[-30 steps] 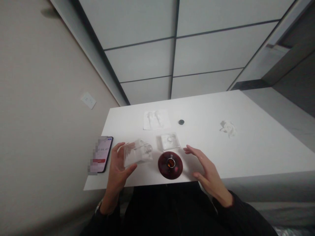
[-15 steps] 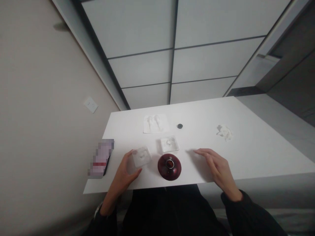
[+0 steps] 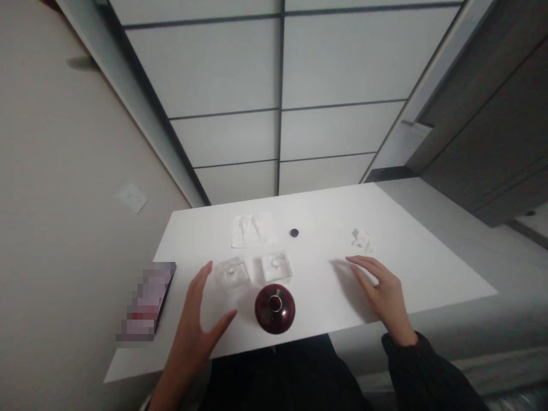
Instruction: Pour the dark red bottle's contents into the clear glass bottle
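surface: a white rectangular desk (image 3: 428, 268) stood against a beige wall, its left edge along the wall.
room: pale panelled wall with dark seams rose behind the far edge; dark cabinet at the right.
bottles: two clear square glass bottles, one (image 3: 232, 273) just beside the other (image 3: 276, 266), near the front edge; one dark red round glass bottle (image 3: 274, 309) in front of them.
small things: one black round cap (image 3: 294, 233), one crumpled white tissue (image 3: 362, 241), one clear plastic sachet (image 3: 252, 229), one phone (image 3: 148, 299) at the left edge.
left hand (image 3: 194, 334): spread, empty, nearest the left clear bottle.
right hand (image 3: 383, 291): flat on the desk, fingers loosely spread.
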Motion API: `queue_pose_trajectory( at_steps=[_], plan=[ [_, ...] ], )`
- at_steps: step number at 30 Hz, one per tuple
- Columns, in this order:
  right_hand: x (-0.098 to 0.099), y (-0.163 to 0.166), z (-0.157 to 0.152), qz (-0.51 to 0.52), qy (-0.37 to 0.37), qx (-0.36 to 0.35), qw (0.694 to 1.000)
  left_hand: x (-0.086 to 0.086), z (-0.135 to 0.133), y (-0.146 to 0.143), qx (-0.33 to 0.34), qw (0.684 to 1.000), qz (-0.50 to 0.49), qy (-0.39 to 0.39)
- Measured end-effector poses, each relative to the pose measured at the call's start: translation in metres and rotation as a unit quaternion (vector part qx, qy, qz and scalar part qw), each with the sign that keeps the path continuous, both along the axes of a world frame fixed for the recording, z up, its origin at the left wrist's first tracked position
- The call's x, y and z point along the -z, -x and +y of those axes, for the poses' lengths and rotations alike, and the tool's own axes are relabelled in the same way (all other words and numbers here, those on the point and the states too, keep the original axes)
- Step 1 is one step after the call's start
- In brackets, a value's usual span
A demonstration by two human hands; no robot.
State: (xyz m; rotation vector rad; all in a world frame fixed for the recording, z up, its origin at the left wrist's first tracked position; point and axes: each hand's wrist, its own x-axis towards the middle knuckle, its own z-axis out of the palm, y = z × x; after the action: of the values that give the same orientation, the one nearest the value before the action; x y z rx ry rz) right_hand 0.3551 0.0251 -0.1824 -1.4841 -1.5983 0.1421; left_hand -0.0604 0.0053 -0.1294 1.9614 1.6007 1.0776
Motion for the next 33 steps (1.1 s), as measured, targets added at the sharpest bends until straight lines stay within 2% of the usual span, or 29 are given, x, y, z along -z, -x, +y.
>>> queue_pose_trajectory(
  at_steps=[3, 6, 9, 11, 14, 17, 20, 23, 29, 33],
  plan=[
    [0.006, -0.034, 0.02, -0.057, -0.033, 0.071, 0.995, -0.006, -0.027, -0.027, 0.106, 0.993, -0.029, 0.036],
    [0.015, -0.06, 0.047, -0.12, -0.006, 0.105, 0.987, 0.001, -0.036, -0.056, 0.138, 0.989, -0.036, 0.036],
    [0.024, -0.073, 0.064, -0.148, 0.035, 0.084, 0.985, 0.01, -0.031, -0.075, 0.113, 0.993, -0.028, 0.037],
    [0.026, -0.074, 0.064, -0.144, 0.043, 0.079, 0.985, 0.011, -0.027, -0.08, 0.091, 0.995, -0.029, 0.033],
    [0.018, -0.061, 0.049, -0.131, 0.029, 0.092, 0.987, 0.002, -0.024, -0.079, 0.065, 0.997, -0.046, 0.024],
    [0.001, -0.027, 0.022, -0.09, -0.027, 0.089, 0.992, -0.014, -0.024, -0.075, 0.04, 0.997, -0.057, 0.016],
    [-0.014, 0.018, -0.012, -0.045, -0.006, -0.023, 0.999, -0.027, -0.023, -0.068, 0.027, 0.998, -0.054, 0.004],
    [-0.02, 0.058, -0.042, -0.041, -0.008, -0.125, 0.991, -0.032, -0.02, -0.063, 0.019, 0.999, -0.046, 0.006],
    [-0.006, 0.113, -0.067, -0.099, -0.012, -0.268, 0.958, -0.031, -0.021, -0.054, -0.005, 0.999, -0.044, 0.002],
    [0.006, 0.137, -0.072, -0.141, 0.008, -0.375, 0.916, -0.03, -0.024, -0.047, -0.019, 0.999, -0.025, -0.026]
  ],
)
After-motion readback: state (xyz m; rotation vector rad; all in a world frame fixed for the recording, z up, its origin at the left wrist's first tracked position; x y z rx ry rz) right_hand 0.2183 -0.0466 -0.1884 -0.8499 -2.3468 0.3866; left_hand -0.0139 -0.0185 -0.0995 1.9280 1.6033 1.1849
